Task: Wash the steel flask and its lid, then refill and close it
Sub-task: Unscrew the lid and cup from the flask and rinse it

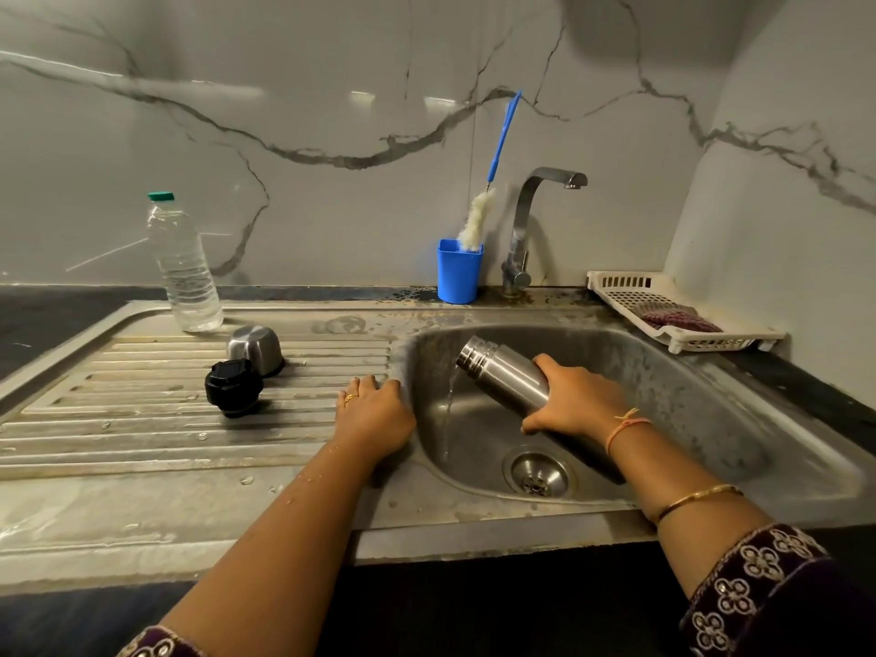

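The steel flask (pixel 507 377) is tilted over the sink basin (pixel 663 386), mouth pointing down to the left, and a thin stream of water (pixel 449 410) runs out of it. My right hand (pixel 576 400) grips the flask around its body. My left hand (pixel 374 410) rests flat on the edge between the drainboard and the basin, holding nothing. The black lid (pixel 233 386) and a steel cup cap (pixel 255 349), upside down, sit on the drainboard (pixel 142 410).
A clear plastic water bottle (pixel 182 267) with a green cap stands at the back left. A blue holder (pixel 459 271) with a bottle brush (pixel 479 220) stands beside the tap (pixel 531 220). A white rack (pixel 673 310) with a scrubber sits at the right.
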A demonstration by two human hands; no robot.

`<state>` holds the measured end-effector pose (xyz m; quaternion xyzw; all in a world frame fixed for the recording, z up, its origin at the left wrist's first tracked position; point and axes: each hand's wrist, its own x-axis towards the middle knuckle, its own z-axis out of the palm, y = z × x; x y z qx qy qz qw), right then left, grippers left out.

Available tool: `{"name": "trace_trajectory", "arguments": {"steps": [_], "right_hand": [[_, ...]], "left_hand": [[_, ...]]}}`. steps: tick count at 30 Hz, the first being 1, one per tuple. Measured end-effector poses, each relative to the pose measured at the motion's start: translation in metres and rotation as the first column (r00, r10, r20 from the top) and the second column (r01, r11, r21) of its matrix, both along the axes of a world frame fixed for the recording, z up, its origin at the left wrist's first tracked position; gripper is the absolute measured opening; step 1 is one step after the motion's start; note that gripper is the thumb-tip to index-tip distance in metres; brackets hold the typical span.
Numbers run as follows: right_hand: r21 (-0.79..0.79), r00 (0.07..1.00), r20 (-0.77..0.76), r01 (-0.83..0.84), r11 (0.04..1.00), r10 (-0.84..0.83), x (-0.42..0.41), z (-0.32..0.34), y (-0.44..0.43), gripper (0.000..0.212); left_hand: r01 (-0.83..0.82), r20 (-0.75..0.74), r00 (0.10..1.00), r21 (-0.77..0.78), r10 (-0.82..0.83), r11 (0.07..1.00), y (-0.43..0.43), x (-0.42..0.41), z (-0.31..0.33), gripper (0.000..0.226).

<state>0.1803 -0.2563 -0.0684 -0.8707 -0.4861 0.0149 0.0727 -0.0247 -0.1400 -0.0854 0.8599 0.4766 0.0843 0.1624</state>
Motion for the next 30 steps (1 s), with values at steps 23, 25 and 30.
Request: {"name": "trace_trajectory", "arguments": {"steps": [23,25,30], "right_hand": [[0.016,0.998,0.044,-0.046,0.999,0.045,-0.003,-0.0022,0.0075,0.075],[0.023,0.998,0.046,-0.05,0.998,0.049,-0.0037,-0.0019,0.0073,0.076],[0.018,0.997,0.05,-0.062,0.998,0.061,-0.0047,-0.0027,0.0075,0.074]], "left_hand": [[0.024,-0.084,0.996,0.038,-0.021,0.999,0.0023,0.0011,0.0043,0.048],[0.029,-0.079,0.997,0.038,-0.026,0.999,0.0019,-0.0002,0.0049,0.048],[0.051,-0.073,0.996,0.036,-0.048,0.998,-0.0001,-0.0042,0.0046,0.049]]}}
